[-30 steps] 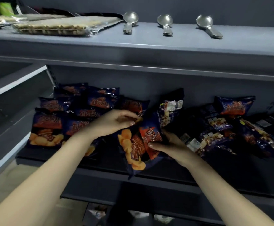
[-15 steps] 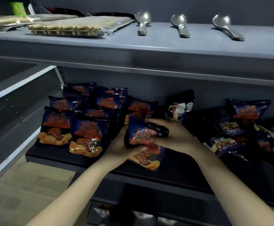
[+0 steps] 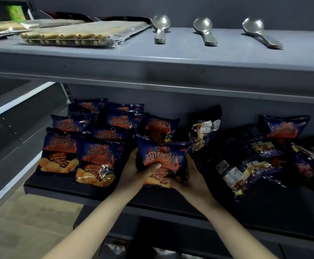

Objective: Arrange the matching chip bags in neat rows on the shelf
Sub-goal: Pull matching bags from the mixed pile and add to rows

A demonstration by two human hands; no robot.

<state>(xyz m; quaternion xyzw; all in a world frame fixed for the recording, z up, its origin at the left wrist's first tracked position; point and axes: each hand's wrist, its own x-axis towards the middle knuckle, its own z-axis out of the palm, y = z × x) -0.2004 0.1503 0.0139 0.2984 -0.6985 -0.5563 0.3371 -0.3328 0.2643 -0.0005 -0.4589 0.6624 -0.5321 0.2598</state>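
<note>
Both hands clasp 1 chip bag (image 3: pixel 163 156) upright between them at the front of the dark shelf (image 3: pixel 89 191). The left hand (image 3: pixel 136 171) grips the bag's left side, thumb laid across the printed front, fingers hidden behind. The right hand (image 3: pixel 190 177) curls round the lower right edge. Whether the bag's bottom seam touches the shelf cannot be told. Its front faces out: blue, with orange lettering.

Just left of the left hand stand the matching bags (image 3: pixel 96 161), fronts out, overlapping in rows that step back toward the rear wall, 2 in the front row. Directly behind the held bag sits a twin bag (image 3: pixel 159 128). Beyond the right hand a reversed bag (image 3: pixel 203 131) leans upright near the wall. Farther right lies a loose heap of bags (image 3: pixel 249 165), tilted and mostly showing their backs, with 1 front-facing bag (image 3: pixel 283 128) propped at the rear.

Above both hands runs a grey upper shelf (image 3: pixel 171 60). On it, up and left of the hands, lie clear-wrapped packs of biscuit sticks (image 3: pixel 68 37); up and right lie 3 metal spoons (image 3: pixel 204 31), bowls toward the wall, spaced apart.
</note>
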